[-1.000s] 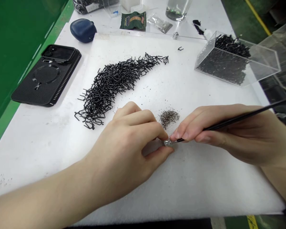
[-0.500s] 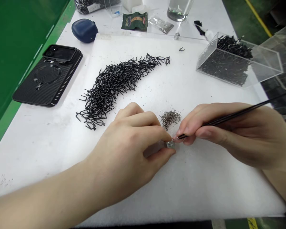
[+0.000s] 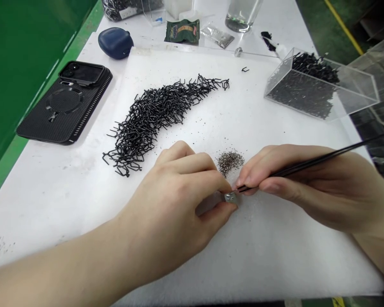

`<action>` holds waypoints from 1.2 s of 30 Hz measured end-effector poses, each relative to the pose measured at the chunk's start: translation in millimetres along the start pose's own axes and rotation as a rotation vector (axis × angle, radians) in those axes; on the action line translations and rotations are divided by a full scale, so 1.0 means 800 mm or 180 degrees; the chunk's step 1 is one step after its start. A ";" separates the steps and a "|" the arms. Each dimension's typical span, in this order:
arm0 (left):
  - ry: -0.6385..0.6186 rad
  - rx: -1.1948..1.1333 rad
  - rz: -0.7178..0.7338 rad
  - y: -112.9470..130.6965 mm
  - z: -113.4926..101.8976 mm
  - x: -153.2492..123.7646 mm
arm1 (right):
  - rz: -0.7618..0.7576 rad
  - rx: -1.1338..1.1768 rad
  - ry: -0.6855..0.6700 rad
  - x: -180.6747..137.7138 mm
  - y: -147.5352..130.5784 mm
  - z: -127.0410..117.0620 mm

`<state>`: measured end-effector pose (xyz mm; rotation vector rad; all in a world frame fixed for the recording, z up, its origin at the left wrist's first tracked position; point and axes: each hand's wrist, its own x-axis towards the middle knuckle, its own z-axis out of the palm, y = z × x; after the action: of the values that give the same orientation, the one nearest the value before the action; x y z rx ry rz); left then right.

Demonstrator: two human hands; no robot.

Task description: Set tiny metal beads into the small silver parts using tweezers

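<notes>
Working tool (image 3: 345, 150) at block (image 3: 231, 198), it seems: left hand (image 3: 176, 200) pinches block in narrow grip, right hand (image 3: 320, 187) holds tool; grains (image 3: 229, 162) lie just beyond both grips. Next likely calls for steady aim.

The bare left hand (image 3: 176, 200) partly hid the small silvery metal piece (image 3: 231, 198), whose surface marks were too small to read. The slender black rod-shaped tool (image 3: 307, 163) ran out past the right edge; the bare right hand (image 3: 329, 194) covered part of its shaft, and whether its fine tip touched the metal could not be told. Single shapes in the heap of tiny brownish, glinting grains (image 3: 229, 162) were indistinct. The top edge cut off the clear, round drinking glass (image 3: 241, 23) and the shiny black plastic bag (image 3: 123, 7).
</notes>
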<state>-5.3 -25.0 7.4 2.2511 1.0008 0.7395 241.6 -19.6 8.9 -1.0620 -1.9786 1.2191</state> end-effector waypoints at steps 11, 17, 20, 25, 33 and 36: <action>0.0029 -0.0002 0.0016 -0.002 0.002 0.003 | -0.0009 0.0165 0.0044 -0.001 0.002 0.001; 0.0072 -0.0011 0.0066 -0.004 0.004 0.001 | -0.0002 0.0431 0.0012 0.000 0.004 -0.002; 0.0039 -0.0001 0.0061 -0.003 0.003 0.001 | -0.0076 0.0456 -0.0123 -0.001 0.005 -0.005; -0.0004 0.0030 0.0035 -0.003 0.004 0.001 | -0.0079 0.0461 -0.0149 -0.001 0.006 -0.005; -0.0013 0.0000 0.0025 -0.001 0.000 0.003 | -0.0098 0.0453 -0.0134 0.000 0.007 -0.004; 0.0011 -0.0004 0.0053 -0.002 0.000 0.002 | -0.0060 0.0432 -0.0104 0.001 0.007 -0.003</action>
<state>-5.4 -23.0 6.4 2.2602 0.9841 0.7512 244.8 -16.3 5.0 -0.9598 -1.8960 1.3479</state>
